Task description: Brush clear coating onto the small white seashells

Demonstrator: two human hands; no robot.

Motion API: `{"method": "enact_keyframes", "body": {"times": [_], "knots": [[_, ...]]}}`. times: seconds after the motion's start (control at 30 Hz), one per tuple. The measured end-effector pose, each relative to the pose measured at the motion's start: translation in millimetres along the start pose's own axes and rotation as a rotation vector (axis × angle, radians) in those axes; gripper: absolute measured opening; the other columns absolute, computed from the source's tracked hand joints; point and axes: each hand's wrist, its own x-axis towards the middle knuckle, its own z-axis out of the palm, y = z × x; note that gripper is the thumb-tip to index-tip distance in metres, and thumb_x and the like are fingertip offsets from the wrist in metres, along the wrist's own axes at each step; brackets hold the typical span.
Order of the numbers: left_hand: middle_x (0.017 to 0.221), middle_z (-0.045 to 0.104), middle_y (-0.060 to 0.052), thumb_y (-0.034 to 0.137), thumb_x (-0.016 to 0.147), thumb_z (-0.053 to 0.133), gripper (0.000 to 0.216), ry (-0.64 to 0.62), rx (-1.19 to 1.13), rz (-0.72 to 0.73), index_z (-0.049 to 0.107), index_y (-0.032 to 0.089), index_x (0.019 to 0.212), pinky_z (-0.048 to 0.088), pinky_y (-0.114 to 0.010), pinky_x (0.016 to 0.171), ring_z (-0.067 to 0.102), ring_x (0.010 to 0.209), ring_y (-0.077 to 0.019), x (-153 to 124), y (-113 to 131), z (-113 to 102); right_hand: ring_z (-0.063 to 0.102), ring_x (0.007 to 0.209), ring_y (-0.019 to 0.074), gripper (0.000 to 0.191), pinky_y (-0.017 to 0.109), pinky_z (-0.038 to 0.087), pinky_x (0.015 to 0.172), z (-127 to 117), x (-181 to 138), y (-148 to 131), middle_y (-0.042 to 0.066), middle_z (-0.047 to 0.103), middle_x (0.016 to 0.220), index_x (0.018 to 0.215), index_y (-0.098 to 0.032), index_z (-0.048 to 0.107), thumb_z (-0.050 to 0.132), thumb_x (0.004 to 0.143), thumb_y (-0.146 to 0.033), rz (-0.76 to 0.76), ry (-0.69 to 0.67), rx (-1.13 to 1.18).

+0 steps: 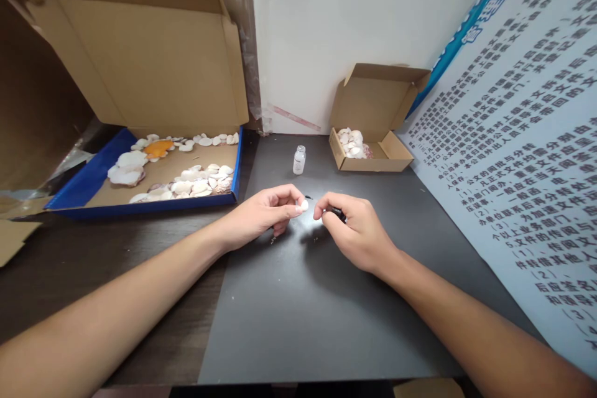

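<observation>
My left hand (263,214) pinches a small white shell (304,204) between thumb and fingers, just above the dark mat (308,317). My right hand (357,230) is closed round a small black object (339,214), likely a brush or cap, whose tip points toward the shell. The two hands nearly meet at the middle of the mat. A small clear bottle (299,160) with white contents stands open behind them.
A blue tray (93,180) lined with cardboard holds several shells at the left, under an open cardboard flap. A small open cardboard box (373,158) with several shells sits at the back right. A printed poster (513,155) leans along the right.
</observation>
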Motion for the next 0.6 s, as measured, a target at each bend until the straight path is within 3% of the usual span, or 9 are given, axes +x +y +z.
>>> {"method": "enact_keyframes", "body": {"times": [0.13,0.27,0.6], "knots": [[0.058,0.039,0.008,0.031,0.088,0.066,0.015,0.026,-0.102,-0.028,0.057,0.019,0.089,0.038,-0.018,0.05,0.036,0.05,-0.0064,0.1,-1.8,-0.3,0.048,0.058,0.0109,0.018,0.023,0.036,0.058,-1.8,-1.7,-0.9,-0.003,0.058,0.063,0.073,-0.019,0.06,0.047,0.079,-0.009,-0.045,0.013,0.043],[0.057,0.039,0.008,0.028,0.088,0.063,0.013,0.047,-0.179,-0.074,0.056,0.018,0.087,0.037,-0.018,0.049,0.036,0.05,-0.0065,-0.1,-0.7,0.2,0.05,0.059,0.0109,0.017,0.023,0.037,0.06,-0.7,-3.9,-1.9,-0.003,0.059,0.065,0.072,-0.019,0.059,0.047,0.08,-0.009,-0.113,-0.065,0.073],[0.057,0.04,0.007,0.024,0.086,0.062,0.01,0.054,-0.227,-0.105,0.057,0.016,0.084,0.038,-0.018,0.048,0.037,0.05,-0.0063,-1.1,5.2,1.7,0.049,0.057,0.01,0.018,0.023,0.034,0.057,0.3,-0.5,-1.3,-0.004,0.059,0.062,0.071,-0.018,0.06,0.047,0.078,-0.009,0.012,-0.092,-0.014]]}}
